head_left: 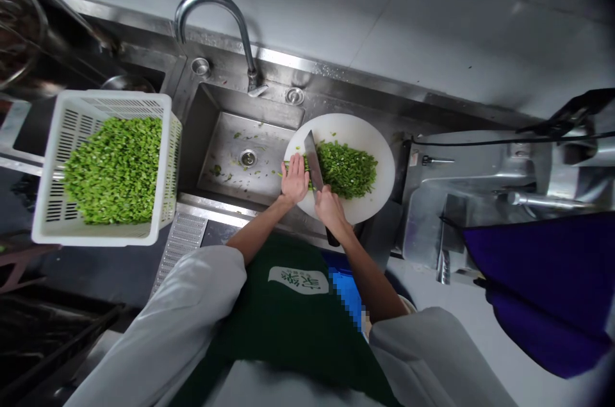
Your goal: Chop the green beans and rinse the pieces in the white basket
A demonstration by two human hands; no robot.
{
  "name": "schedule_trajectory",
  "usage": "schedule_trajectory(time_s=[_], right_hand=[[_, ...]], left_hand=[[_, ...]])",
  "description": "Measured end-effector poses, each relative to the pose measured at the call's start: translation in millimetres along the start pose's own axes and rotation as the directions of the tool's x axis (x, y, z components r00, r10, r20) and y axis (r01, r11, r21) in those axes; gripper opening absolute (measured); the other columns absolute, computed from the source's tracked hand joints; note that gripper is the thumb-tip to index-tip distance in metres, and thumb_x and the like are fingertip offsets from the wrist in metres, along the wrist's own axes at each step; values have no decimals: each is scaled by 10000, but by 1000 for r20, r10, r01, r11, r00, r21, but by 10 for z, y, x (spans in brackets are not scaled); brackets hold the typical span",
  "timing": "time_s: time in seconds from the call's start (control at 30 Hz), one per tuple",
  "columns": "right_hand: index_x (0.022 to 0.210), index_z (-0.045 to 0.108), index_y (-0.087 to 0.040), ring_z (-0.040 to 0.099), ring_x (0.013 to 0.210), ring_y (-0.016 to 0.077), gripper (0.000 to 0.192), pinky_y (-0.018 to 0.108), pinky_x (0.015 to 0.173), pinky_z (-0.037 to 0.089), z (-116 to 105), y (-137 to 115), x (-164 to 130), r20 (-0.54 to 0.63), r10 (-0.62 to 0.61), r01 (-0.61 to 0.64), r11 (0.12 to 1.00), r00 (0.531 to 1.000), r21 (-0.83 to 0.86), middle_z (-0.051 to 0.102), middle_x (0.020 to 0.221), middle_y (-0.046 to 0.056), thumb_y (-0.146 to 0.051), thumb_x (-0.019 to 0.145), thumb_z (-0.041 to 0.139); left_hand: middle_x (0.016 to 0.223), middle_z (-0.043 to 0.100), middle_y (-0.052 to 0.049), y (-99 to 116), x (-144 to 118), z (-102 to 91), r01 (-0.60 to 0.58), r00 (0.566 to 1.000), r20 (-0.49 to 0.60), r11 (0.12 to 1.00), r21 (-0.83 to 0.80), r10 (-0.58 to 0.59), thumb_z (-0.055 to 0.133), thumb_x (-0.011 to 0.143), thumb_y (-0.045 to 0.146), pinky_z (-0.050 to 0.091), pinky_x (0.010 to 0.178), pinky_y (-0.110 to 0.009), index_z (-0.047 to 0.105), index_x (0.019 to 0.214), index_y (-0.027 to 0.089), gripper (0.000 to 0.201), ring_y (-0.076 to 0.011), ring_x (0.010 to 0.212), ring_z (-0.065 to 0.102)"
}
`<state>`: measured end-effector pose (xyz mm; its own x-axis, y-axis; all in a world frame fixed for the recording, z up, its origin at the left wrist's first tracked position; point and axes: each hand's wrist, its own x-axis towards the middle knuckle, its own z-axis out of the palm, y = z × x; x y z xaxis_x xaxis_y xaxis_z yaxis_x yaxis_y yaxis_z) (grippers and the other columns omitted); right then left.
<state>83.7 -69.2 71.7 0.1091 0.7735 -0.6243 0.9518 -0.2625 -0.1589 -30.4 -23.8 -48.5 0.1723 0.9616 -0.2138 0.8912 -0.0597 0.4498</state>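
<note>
My right hand (330, 207) is closed round the handle of a kitchen knife (314, 162), whose broad blade points away from me over a round white cutting board (379, 138). My left hand (295, 181) lies flat at the board's left side, fingers stretched out and close beside the blade. Under and around those fingers show bits of green stalks, mostly hidden by the hand. To the right of the blade, chopped green vegetable (350, 170) is heaped on the board.
The board rests at the right edge of a steel sink (225, 157) with scraps in it and a curved faucet (214, 0) behind. On the left, a white plastic basket (164, 170) holds more chopped greens. A dark purple cloth (542, 285) and machine with a metal tray are at right.
</note>
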Motion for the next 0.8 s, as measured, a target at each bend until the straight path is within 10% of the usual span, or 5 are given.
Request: schedule_trajectory(time_s=[0.43,0.67,0.8], right_hand=[[1358,586,-97,768,1204,287,312,298,958,528,234,136,478,-41,-4,7,996,999,92,778,1290,224,-264,1171,400],[1387,594,-94,764,1213,300,339,308,952,533,170,209,481,-49,9,-2,991,999,133,774,1288,234,-276,1168,409],[1402,595,-101,752,1239,324,357,331,977,531,177,268,457,-60,1,4,996,998,93,769,1310,233,-298,1168,411]], left_hand=[[1828,312,-134,-128,56,106,-14,994,-106,999,-46,9,284,1132,340,94,1419,-624,366,1746,145,649,-291,1725,247],[1829,282,-203,-477,19,29,-292,954,-59,956,34,293,518,1066,524,88,1404,-651,402,1725,111,787,-383,1729,200],[1749,442,-223,-342,4,193,-240,966,-79,969,67,245,467,1098,433,145,1406,-619,444,1695,89,690,-384,1672,350]])
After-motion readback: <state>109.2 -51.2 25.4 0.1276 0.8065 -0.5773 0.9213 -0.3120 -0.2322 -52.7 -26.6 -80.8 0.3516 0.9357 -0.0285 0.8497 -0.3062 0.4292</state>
